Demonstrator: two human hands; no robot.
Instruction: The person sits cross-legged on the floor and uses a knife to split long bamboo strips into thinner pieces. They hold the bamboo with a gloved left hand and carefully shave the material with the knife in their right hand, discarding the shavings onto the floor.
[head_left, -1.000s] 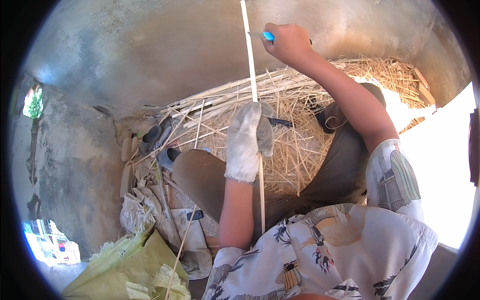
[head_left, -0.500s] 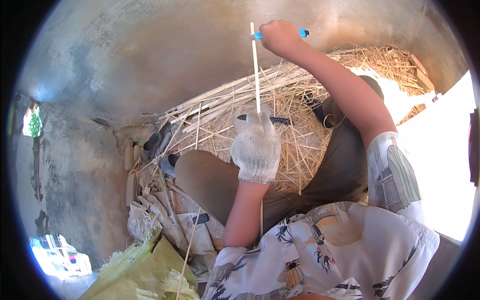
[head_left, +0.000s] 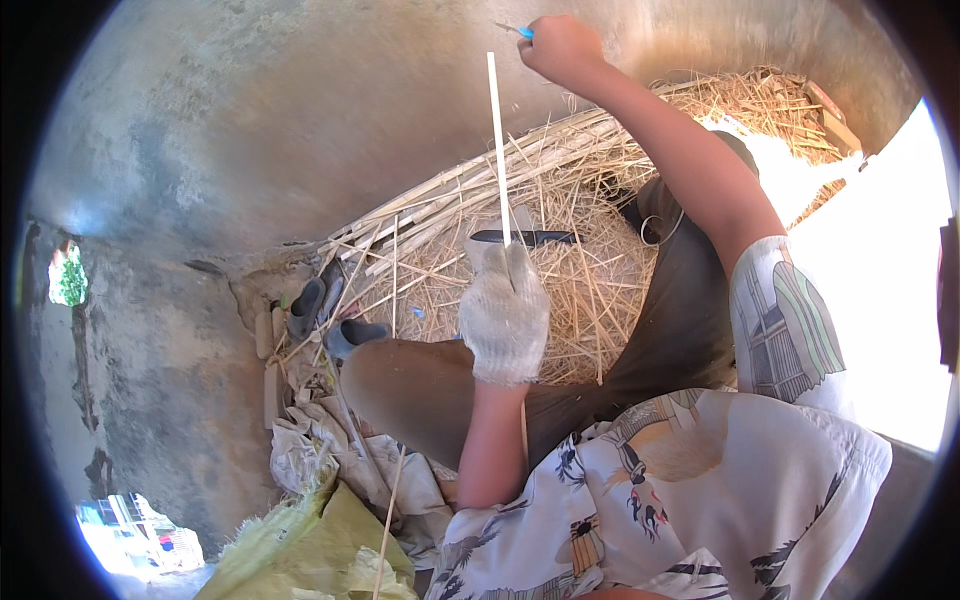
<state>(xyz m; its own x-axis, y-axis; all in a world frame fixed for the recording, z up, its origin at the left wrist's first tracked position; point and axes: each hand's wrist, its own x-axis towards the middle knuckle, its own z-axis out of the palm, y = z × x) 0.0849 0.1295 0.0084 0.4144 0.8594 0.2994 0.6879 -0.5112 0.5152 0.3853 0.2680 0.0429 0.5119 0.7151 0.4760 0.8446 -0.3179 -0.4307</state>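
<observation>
My left hand (head_left: 505,315), in a white knitted glove, is closed round a thin pale strip of bamboo or cane (head_left: 499,140) that points up and away from me. My bare right hand (head_left: 565,50) grips a blue-handled knife (head_left: 526,33) just beyond the strip's far end. Its thin blade sticks out to the left, apart from the strip. Past the gloved hand, a knife with a dark blade and handle (head_left: 550,237) lies on the littered floor.
Shavings (head_left: 590,290) cover the floor around my bent legs, and long pale strips (head_left: 450,188) lie along the curved wall (head_left: 300,110). Dark shoes (head_left: 355,336) sit at the left, near a yellow-green sack (head_left: 300,545). Bright light enters at the right.
My right hand has moved farther away with the blue knife, from beside the strip to beyond its end. The strip's far end has shifted slightly left.
</observation>
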